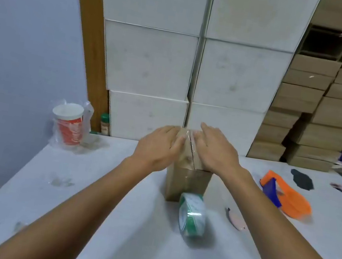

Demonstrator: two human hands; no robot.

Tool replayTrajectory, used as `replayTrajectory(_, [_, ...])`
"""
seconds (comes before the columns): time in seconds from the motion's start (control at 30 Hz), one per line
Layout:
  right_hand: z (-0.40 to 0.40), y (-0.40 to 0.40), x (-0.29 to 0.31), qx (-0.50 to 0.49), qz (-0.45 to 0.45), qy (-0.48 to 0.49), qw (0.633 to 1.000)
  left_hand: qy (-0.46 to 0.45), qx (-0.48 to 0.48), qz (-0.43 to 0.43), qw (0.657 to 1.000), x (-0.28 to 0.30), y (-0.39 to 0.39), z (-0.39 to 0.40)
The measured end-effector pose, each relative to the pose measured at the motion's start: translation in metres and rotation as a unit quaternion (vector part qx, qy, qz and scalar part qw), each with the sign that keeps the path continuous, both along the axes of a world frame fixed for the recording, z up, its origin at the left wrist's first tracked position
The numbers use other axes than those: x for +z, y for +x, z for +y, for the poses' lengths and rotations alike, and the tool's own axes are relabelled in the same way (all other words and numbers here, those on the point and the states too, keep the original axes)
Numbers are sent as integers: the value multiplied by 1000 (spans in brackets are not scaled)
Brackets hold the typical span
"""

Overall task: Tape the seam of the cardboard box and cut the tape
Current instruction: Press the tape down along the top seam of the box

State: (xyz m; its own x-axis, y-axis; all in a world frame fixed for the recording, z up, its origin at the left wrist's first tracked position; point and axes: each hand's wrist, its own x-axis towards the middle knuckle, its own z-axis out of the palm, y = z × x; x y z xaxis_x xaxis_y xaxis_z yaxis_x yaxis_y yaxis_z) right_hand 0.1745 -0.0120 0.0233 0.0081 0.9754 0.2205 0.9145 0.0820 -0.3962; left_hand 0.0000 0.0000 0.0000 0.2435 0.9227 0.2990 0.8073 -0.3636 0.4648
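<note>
A small brown cardboard box stands upright in the middle of the white table. Clear tape runs along the seam on its top and down the near face. My left hand lies flat on the left half of the top, fingers together. My right hand lies flat on the right half, fingers spread slightly. Both palms press down beside the seam and neither holds anything. A roll of clear tape with a green and white core stands on edge in front of the box, touching its near face. A small pink cutter lies to the roll's right.
An orange and blue tape dispenser lies at the right. A red and white cup in a plastic bag stands at the back left. White boxes and brown cartons are stacked behind the table. A dark patch marks the table's far right.
</note>
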Motion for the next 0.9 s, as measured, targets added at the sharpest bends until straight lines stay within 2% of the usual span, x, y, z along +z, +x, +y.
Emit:
replayTrajectory(0.3, [-7,8,-38,5,-7,0,1000,-5,-22,14,1000,-24,8,-14])
replayTrajectory(0.5, [-9,6,-43,11,39,9,999,22,-47,5,999,-35,13,-21])
replayTrajectory(0.63, [-22,24,-47,-45,119,34,991,10,-42,-9,999,-42,16,-28])
replayTrajectory(0.73, [-39,51,-71,-98,137,50,984,-12,-37,-25,999,-44,20,-33])
replayTrajectory(0.9, [-79,87,-121,-152,61,-25,986,-21,-41,-28,999,-45,20,-37])
